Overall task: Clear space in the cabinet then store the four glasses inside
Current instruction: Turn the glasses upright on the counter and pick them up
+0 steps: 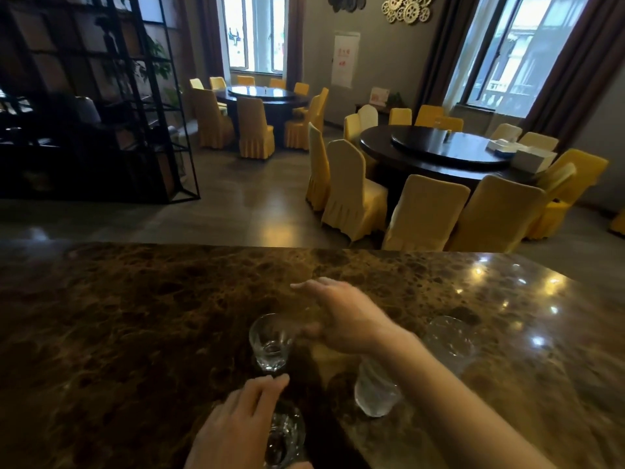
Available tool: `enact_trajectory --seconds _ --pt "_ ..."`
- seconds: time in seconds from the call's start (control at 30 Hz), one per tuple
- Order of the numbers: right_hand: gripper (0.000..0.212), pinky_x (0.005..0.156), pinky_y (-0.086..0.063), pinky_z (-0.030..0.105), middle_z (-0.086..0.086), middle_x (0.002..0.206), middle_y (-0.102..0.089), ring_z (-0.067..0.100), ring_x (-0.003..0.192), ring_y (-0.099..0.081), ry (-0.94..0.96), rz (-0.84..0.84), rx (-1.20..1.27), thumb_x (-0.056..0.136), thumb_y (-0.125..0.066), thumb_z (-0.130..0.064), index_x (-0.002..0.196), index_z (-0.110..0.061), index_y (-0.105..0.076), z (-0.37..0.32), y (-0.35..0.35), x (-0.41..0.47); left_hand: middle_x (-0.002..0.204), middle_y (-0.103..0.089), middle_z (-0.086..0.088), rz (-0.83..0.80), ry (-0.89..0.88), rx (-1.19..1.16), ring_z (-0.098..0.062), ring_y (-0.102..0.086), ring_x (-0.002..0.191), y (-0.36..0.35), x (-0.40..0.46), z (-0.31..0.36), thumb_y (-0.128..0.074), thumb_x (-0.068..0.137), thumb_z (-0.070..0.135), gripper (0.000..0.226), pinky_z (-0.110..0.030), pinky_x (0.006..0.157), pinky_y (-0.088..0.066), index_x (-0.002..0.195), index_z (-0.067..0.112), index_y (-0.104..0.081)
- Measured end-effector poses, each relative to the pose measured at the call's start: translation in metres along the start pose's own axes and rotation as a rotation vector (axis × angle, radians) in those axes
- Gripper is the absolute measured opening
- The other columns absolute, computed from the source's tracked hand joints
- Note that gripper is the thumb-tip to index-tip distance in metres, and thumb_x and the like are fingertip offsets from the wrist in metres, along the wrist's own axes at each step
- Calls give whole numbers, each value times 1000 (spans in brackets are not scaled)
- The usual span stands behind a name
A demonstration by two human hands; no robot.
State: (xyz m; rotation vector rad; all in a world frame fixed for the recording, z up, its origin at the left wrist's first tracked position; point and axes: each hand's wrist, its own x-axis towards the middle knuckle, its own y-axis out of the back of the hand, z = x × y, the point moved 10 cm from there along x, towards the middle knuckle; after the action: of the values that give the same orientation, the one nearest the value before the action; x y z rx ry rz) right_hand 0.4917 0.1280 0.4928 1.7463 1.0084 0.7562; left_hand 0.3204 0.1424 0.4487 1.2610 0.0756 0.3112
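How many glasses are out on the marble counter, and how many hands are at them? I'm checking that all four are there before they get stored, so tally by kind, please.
Glasses on the counter: 4, at and
Hands: 2, left hand with its grip around the nearest glass, right hand open
Total: 6

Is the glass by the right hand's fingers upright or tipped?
Upright: the glass stands on its base on the counter, rim up.
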Motion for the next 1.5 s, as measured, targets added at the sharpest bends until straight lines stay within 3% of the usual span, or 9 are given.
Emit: enact_trajectory --seconds 0.03,0.07,0.17,0.27,0.4,0.7,0.9,1.07,1.5 --pt "70 102 -50 37 -13 138 -55 9 124 -53 -19 35 22 81 -77 -48 143 -43 -44 15 21 -15 111 -60 22 94 -21 -37 2 -63 84 17 0 9 -60 50 90 91 -21 68 -56 125 39 -58" --pt "66 102 -50 36 -15 137 -56 7 124 -53 -55 57 12 81 -75 -50 141 -44 -47 35 42 -32 110 -58 27 127 -25 -114 5 -60 88 27 4 19 -57 51 90 86 -20 72 -54 124 44 -55" --pt "72 100 -50 37 -8 136 -56 15 124 -54 -253 43 -150 78 -73 -62 142 -41 -47 107 85 -80 126 -31 44 206 -76 -229 19 -33 113 38 30 55 -54 59 89 85 -12 94 -32 134 58 -28" --pt "96 101 -48 41 -1 137 -48 21 125 -49 -429 -121 -217 67 -76 -71 149 -38 -38 164 85 -117 137 -24 37 181 -145 -290 9 -26 129 20 68 96 -61 61 83 97 -24 108 -32 142 55 -17" --pt "102 105 -45 36 -6 135 -47 19 127 -47 -417 -190 -168 64 -86 -59 150 -38 -35 191 58 -139 153 -22 19 25 -93 -240 -9 -24 141 -29 104 115 -72 62 74 114 -37 114 -32 151 45 -6" --pt "85 90 -47 26 -11 124 -49 15 116 -50 -302 -13 -37 68 -87 -44 141 -37 -45 192 42 -126 135 -42 17 107 -14 -191 -9 -45 125 -40 98 103 -80 65 59 96 -27 102 -41 145 31 -35" --pt "84 85 -46 26 -9 121 -51 15 111 -51 -159 1 -15 67 -88 -45 140 -33 -49 144 44 -77 132 -38 27 121 23 -251 0 -42 123 -26 53 96 -78 65 60 93 -25 103 -41 143 39 -32" --pt "86 98 -47 35 -4 129 -54 19 120 -49 -78 -9 18 66 -89 -44 141 -30 -50 93 31 -32 133 -33 26 46 34 -258 -1 -37 126 -27 32 96 -77 67 57 93 -30 107 -38 144 41 -28" --pt "90 95 -51 33 -3 133 -52 20 122 -52 -114 -41 0 67 -90 -42 145 -29 -48 72 -7 4 136 -30 22 -46 27 -247 -5 -32 131 -46 36 89 -75 71 56 93 -34 110 -35 146 41 -22"
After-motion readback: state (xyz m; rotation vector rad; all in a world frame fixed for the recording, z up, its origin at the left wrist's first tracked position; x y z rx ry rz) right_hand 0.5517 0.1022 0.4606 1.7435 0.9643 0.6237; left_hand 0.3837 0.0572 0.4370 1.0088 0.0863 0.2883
